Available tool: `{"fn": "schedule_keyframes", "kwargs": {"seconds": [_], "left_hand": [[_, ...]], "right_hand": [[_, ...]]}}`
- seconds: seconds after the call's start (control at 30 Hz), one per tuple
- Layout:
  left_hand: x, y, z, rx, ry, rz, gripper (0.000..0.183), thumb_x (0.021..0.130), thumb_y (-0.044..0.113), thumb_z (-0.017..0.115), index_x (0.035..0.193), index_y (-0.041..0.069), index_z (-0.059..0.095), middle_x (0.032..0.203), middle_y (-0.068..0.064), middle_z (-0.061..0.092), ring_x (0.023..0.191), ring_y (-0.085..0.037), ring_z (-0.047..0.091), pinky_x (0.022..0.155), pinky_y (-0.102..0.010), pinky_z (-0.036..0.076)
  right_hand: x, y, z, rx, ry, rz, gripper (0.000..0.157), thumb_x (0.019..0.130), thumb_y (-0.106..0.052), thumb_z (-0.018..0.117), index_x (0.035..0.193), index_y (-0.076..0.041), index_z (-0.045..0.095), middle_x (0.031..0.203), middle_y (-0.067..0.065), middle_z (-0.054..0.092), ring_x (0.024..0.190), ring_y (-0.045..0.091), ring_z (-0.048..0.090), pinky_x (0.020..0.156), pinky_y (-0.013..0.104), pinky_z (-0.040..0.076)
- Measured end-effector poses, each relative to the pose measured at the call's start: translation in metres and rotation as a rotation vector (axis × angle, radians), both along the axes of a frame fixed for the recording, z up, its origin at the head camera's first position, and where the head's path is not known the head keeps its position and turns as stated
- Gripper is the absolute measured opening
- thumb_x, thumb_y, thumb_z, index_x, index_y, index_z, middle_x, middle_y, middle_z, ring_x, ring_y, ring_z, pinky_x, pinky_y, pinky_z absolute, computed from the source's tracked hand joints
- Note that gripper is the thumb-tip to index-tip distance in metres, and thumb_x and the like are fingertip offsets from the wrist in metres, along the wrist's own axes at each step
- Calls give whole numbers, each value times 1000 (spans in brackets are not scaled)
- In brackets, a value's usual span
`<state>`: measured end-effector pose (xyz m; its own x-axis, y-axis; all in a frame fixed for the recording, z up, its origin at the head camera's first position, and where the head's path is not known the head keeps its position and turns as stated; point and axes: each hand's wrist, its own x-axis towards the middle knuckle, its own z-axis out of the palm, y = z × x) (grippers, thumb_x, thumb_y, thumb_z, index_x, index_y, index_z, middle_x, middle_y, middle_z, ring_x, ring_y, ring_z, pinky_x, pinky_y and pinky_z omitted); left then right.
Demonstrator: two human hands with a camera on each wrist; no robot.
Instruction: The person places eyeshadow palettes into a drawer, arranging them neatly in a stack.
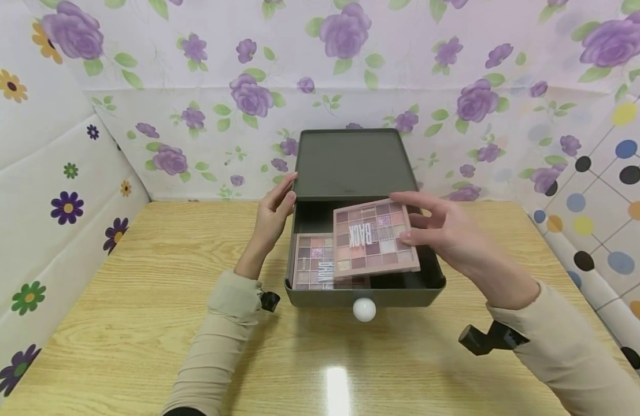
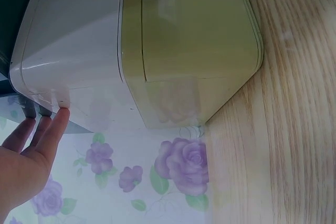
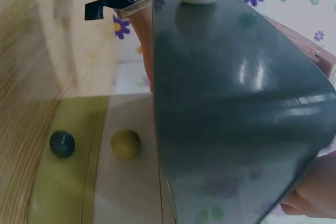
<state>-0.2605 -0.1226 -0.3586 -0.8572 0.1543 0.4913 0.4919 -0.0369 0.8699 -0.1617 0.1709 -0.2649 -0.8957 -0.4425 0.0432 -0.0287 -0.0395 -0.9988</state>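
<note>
My right hand [image 1: 450, 231] pinches an eyeshadow palette [image 1: 372, 260] by its right side, thumb on top. The palette is flat and pink, with a clear lid lettered "BACK", and tilts over the pulled-out dark grey drawer [image 1: 403, 298]. A second eyeshadow palette [image 1: 306, 260] lies in the drawer's left part, partly covered by the held one. My left hand [image 1: 267, 225] touches the left side of the small drawer cabinet [image 1: 356, 164] with extended fingertips. In the left wrist view, the fingers [image 2: 52, 132] rest against the cabinet's white tier.
A white knob [image 1: 364, 309] sticks out of the drawer front. Below it, the right wrist view shows a white drawer with a yellow knob [image 3: 126, 144] and a yellow drawer with a dark knob [image 3: 62, 144]. The cabinet stands on a wooden table [image 1: 143, 323] against a flowered backdrop [image 1: 195, 144].
</note>
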Motion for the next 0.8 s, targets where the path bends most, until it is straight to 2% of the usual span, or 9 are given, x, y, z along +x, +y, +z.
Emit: {"fn": "schedule_keyframes", "kwargs": {"seconds": [0.2,0.53,0.8], "left_hand": [[1,0,0,2,11,-4,50,94,30,49,136,3,41,138,-13,41,117,-20,47,79,-24,45],[1,0,1,24,11,-18,48,95,24,47,136,1,40,139,-14,39,118,-23,45,80,-24,45],[-1,0,-1,14,21,-8,60,91,40,52,136,2,42,138,-14,42,117,-23,47,80,-25,46]], "right_hand": [[-2,-15,0,48,19,16,62,77,11,61,133,6,37,130,19,37,101,24,52,78,29,47],[-4,-33,-1,166,51,77,62,77,4,66,133,2,40,134,14,34,106,28,48,80,28,45],[-5,-43,-11,193,111,82,61,75,6,66,130,6,41,131,18,35,98,25,52,73,27,47]]}}
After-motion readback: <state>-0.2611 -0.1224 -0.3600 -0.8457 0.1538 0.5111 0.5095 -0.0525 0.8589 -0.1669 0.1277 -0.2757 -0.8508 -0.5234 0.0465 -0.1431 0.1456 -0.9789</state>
